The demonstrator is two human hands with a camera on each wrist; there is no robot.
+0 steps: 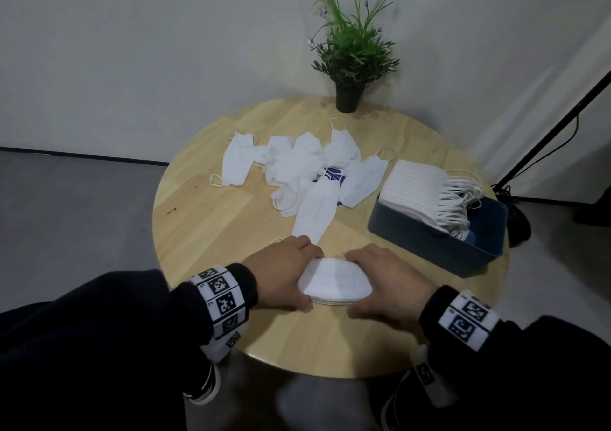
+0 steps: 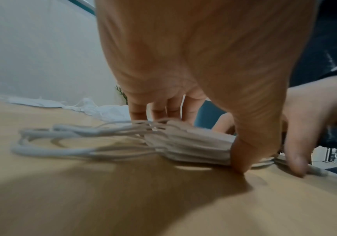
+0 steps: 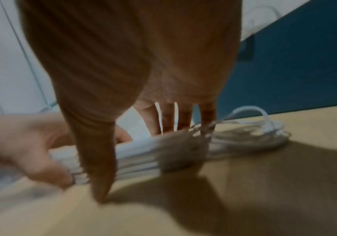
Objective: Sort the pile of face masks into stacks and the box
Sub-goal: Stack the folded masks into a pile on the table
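Squaring a mask stack at the desk's near edge

Our left hand (image 1: 284, 273) and right hand (image 1: 385, 282) clasp the stack of masks (image 1: 335, 282) from both sides, fingers and thumbs curled around it.

The dark blue sheet (image 1: 334, 179) lies mostly hidden under the loose masks (image 1: 297, 169), its print too small to read, and both wrist views are blurred.

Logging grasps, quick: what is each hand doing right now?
Left hand: grips the left end of the mask stack.
Right hand: grips the stack's right end.
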